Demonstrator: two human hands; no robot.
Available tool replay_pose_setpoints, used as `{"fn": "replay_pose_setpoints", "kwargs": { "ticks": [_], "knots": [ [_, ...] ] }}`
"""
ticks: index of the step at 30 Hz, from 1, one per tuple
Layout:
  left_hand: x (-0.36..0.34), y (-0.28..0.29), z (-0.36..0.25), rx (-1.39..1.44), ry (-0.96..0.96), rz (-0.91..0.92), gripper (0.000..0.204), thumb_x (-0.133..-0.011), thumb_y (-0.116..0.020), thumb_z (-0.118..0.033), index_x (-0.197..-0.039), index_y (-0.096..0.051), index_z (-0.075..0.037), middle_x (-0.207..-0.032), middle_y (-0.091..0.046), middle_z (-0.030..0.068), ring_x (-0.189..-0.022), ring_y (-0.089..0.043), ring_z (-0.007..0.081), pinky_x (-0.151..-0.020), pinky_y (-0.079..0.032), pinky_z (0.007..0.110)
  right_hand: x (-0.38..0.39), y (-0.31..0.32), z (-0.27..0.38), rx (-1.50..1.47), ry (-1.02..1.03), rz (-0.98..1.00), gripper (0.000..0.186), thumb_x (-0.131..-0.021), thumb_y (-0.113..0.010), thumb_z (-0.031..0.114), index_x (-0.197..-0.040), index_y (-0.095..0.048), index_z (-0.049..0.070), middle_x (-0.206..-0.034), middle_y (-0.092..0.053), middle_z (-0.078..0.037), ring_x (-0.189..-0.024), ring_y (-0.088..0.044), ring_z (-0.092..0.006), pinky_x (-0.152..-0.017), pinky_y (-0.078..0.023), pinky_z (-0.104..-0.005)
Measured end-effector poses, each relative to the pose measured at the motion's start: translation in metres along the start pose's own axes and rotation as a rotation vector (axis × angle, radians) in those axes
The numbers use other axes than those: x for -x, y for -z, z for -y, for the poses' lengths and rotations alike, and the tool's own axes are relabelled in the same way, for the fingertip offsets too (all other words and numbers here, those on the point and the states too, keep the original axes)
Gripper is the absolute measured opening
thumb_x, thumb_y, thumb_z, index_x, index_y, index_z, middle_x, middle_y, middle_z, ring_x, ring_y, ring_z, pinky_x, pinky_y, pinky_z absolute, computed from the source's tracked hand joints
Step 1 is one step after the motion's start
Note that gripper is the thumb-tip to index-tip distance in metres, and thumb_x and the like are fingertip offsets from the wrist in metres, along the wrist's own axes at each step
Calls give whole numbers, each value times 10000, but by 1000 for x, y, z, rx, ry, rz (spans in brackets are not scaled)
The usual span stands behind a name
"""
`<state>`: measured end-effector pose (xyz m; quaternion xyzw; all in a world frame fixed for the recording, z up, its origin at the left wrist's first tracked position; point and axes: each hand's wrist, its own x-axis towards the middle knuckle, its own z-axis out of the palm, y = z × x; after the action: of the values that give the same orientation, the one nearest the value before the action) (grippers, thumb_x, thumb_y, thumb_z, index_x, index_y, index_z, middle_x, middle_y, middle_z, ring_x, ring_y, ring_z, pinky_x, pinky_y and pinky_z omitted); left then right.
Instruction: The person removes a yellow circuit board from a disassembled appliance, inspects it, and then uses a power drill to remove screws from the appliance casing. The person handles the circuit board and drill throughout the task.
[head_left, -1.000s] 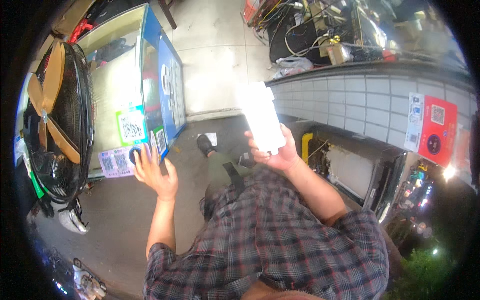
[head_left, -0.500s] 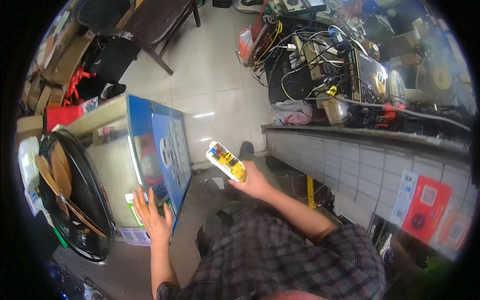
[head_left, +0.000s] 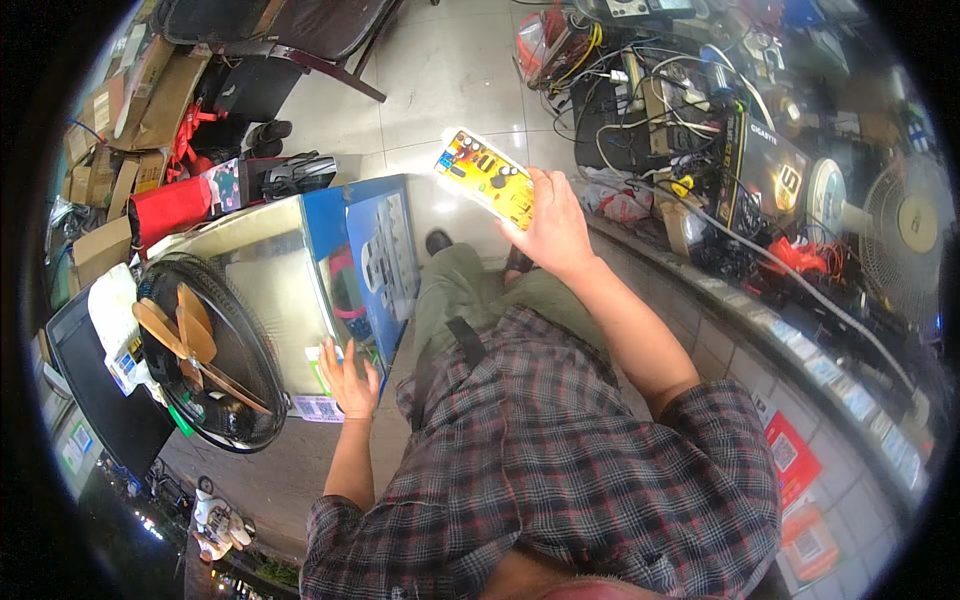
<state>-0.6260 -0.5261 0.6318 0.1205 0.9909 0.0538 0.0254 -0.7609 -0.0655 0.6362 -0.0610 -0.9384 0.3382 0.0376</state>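
Observation:
My right hand [head_left: 553, 222] grips one end of a yellow circuit board [head_left: 487, 178] with a white edge, its thumb beneath and fingers over the side. Dark and orange parts cover the board's upper face, which is tilted and held out over the floor. My left hand [head_left: 350, 385] has its fingers spread and holds nothing. It is at the near edge of a glass display case [head_left: 270, 292], by a green-and-white card [head_left: 316, 362] partly behind the fingers. Whether the fingertips touch the card or glass, I cannot tell. A purple printed sheet [head_left: 318, 408] lies just beside that wrist.
A black fan cage [head_left: 262, 345] with wooden-coloured blades [head_left: 187, 330] leans on the case's left. Tangled cables [head_left: 660, 110], boxes and a white fan [head_left: 905, 220] crowd the right-hand counter. A dark chair [head_left: 320, 40] and cardboard boxes [head_left: 165, 100] stand at the far left.
The view has shifted, showing more of my shirt and the street at lower left. My right hand has raised the circuit board farther out. My left hand stays by the case's edge.

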Motion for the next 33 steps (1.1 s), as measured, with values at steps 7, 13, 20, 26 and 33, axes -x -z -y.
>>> {"fn": "replay_pose_setpoints", "kwargs": {
  "ticks": [7,13,20,26,33],
  "knots": [
    [-4,8,7,74,58,151,631,-823,-769,-186,-1424,-588,-125,-1619,-346,259,-1477,-310,530,-1215,-251,646,-73,-4,7,-36,32,43,793,-739,-899,269,-1356,-499,-28,-1208,-563,-226,-1126,-596,-402,-966,-517,-477],
    [-188,41,-64,724,127,-16,365,-921,-682,-35,-1281,-650,15,-1244,-680,216,-1161,-639,378,-1034,-492,453,-134,9,36,26,112,36,830,-720,-909,253,-1380,-497,-34,-1226,-575,-234,-1125,-593,-416,-982,-507,-483],
    [-466,43,-120,1744,476,275,545,-1051,-651,-213,-1527,-450,-40,-1352,-629,126,-1239,-609,211,-1064,-486,379,-207,15,50,76,78,103,834,-728,-906,255,-1403,-505,-27,-1262,-580,-218,-1165,-582,-396,-1026,-490,-477],
    [-566,22,-142,1637,458,555,473,-1019,-670,-161,-1453,-526,-42,-1235,-685,81,-1110,-647,164,-931,-518,338,-271,14,2,-79,95,149,813,-719,-898,243,-1385,-522,-30,-1195,-585,-202,-1119,-598,-395,-992,-503,-475],
    [-621,38,-199,1579,406,551,397,-999,-606,-59,-1393,-578,-21,-1223,-668,63,-1129,-625,154,-1011,-493,321,-328,55,-35,-131,138,136,798,-729,-882,271,-1377,-531,-35,-1193,-577,-210,-1095,-603,-386,-971,-520,-459]
  ]
}}
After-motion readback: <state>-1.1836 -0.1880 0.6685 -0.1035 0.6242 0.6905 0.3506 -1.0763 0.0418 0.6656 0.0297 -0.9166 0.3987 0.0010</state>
